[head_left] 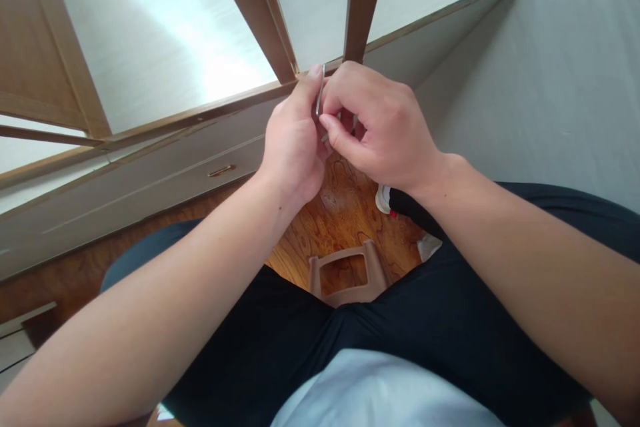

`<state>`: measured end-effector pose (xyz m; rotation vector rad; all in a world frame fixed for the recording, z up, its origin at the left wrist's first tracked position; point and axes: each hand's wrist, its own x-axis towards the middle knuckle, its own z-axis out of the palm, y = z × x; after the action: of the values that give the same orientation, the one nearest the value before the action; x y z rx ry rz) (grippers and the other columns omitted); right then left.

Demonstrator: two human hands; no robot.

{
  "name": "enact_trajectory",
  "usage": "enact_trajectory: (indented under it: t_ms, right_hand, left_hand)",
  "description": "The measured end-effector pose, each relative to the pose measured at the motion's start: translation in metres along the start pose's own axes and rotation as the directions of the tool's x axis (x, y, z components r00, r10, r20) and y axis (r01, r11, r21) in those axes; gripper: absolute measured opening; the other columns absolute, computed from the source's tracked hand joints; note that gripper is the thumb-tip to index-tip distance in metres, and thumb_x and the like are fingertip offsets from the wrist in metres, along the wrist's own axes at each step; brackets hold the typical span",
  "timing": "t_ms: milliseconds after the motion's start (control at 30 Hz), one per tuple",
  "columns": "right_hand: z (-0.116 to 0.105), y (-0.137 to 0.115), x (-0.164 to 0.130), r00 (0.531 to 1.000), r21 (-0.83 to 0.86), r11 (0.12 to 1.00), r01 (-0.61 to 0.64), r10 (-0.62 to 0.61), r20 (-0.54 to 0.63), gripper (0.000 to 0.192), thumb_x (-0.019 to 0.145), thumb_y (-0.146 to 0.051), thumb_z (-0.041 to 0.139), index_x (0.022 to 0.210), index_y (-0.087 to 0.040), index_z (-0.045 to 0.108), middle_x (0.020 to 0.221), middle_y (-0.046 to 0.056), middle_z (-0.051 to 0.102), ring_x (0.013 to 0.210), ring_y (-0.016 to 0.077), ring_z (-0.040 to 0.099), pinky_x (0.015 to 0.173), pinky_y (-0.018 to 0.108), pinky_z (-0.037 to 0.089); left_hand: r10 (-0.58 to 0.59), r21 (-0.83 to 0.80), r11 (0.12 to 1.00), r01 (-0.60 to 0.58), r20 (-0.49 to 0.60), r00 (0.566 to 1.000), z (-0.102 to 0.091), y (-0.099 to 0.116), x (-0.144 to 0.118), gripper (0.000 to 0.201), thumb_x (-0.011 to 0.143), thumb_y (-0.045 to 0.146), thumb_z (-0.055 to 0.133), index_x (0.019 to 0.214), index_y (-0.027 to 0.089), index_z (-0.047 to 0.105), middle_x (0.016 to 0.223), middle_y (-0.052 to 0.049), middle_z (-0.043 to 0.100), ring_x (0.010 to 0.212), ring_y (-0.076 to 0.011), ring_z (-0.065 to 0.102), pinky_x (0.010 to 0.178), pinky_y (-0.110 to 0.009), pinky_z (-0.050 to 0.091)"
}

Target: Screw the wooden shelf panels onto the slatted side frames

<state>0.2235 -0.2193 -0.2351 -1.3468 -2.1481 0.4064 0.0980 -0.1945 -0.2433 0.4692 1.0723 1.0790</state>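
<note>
The 2 hands are meeting in mid-air above the person's lap; the left hand (293, 147) is curling around a thin metal rod (320, 90) — possibly a hex key, too small to tell — with its fingertip resting on the top end; the right hand (385, 127) is pressing in from the other side, its fingers folding over the rod's lower part and hiding it, so both hands are gripping the same piece. The rod is standing nearly upright between the 2 hands, well above the floor. Below them, the wooden floor (340, 203) is showing a glossy, strongly grained brown; a beige plastic stool (345, 270) is sitting on it between the knees, which are covered in dark trousers (440, 320). Behind the hands, a brown wooden door frame (360, 7) is rising beside pale panels; a grey drawer front with a small brass handle (221, 171) is running along the left — a plain grey wall (565, 80) is filling the right.
</note>
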Motion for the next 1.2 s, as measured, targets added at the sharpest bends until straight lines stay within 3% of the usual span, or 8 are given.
enact_trajectory:
  t_ms: [200, 367, 533, 733, 900, 1200]
  right_hand:
    - [-0.001, 0.004, 0.004, 0.996, 0.037, 0.999, -0.007, 0.004, 0.091, 0.013, 0.098, -0.016, 0.047, 0.097, -0.021, 0.059, 0.108, 0.003, 0.067, 0.095, 0.0174, 0.063, 0.081, 0.031, 0.048]
    - [0.0, 0.008, 0.005, 0.991, 0.045, 0.999, 0.019, -0.025, 0.134, 0.01, 0.094, -0.015, 0.047, 0.092, -0.02, 0.056, 0.102, 0.004, 0.066, 0.088, 0.0181, 0.059, 0.073, 0.031, 0.043]
    - [0.004, 0.01, 0.005, 0.989, 0.05, 0.998, 0.032, -0.039, 0.144, 0.012, 0.095, -0.015, 0.046, 0.096, -0.019, 0.057, 0.105, 0.006, 0.066, 0.094, 0.0202, 0.059, 0.073, 0.031, 0.041]
    - [0.006, 0.006, 0.003, 0.977, 0.036, 0.999, 0.008, -0.015, 0.211, 0.014, 0.094, -0.014, 0.046, 0.096, -0.019, 0.059, 0.106, 0.005, 0.067, 0.088, 0.0191, 0.059, 0.07, 0.03, 0.04]
    - [0.011, 0.005, 0.002, 0.962, 0.035, 0.998, -0.048, 0.037, 0.27, 0.018, 0.092, -0.013, 0.047, 0.1, -0.018, 0.063, 0.113, 0.007, 0.069, 0.086, 0.0208, 0.062, 0.067, 0.031, 0.04]
    - [0.022, 0.011, 0.001, 0.926, -0.006, 0.991, -0.133, 0.126, 0.356, 0.022, 0.092, -0.014, 0.048, 0.106, -0.017, 0.065, 0.113, 0.011, 0.072, 0.086, 0.0244, 0.067, 0.065, 0.033, 0.043]
  left_hand:
    - [-0.049, 0.016, 0.999, 0.048, 0.067, 0.997, -0.001, -0.002, 0.001, 0.03, 0.095, 0.038, 0.063, 0.073, 0.019, 0.059, 0.072, 0.0, 0.06, 0.084, -0.0188, 0.069, 0.075, -0.028, 0.054]
    - [-0.073, 0.004, 0.997, 0.073, 0.033, 0.997, -0.003, -0.003, 0.004, 0.026, 0.092, 0.039, 0.067, 0.077, 0.02, 0.061, 0.073, -0.001, 0.064, 0.085, -0.0209, 0.07, 0.079, -0.03, 0.055]
    - [-0.034, 0.011, 0.999, 0.035, -0.026, 0.999, -0.004, -0.01, 0.004, 0.024, 0.091, 0.036, 0.068, 0.077, 0.02, 0.06, 0.072, -0.001, 0.064, 0.081, -0.0192, 0.068, 0.079, -0.03, 0.055]
    - [-0.025, 0.03, 0.999, 0.029, -0.125, 0.992, -0.003, -0.015, 0.006, 0.027, 0.088, 0.045, 0.072, 0.081, 0.021, 0.063, 0.075, -0.002, 0.066, 0.088, -0.0232, 0.07, 0.079, -0.033, 0.056]
    - [0.021, 0.104, 0.995, -0.006, -0.14, 0.99, -0.007, -0.023, 0.012, 0.026, 0.084, 0.046, 0.075, 0.08, 0.022, 0.064, 0.075, -0.002, 0.068, 0.087, -0.0226, 0.07, 0.076, -0.031, 0.056]
    - [0.002, 0.189, 0.982, 0.024, -0.14, 0.99, -0.017, -0.041, 0.027, 0.023, 0.084, 0.04, 0.069, 0.072, 0.021, 0.065, 0.069, -0.002, 0.068, 0.075, -0.0194, 0.067, 0.07, -0.028, 0.054]
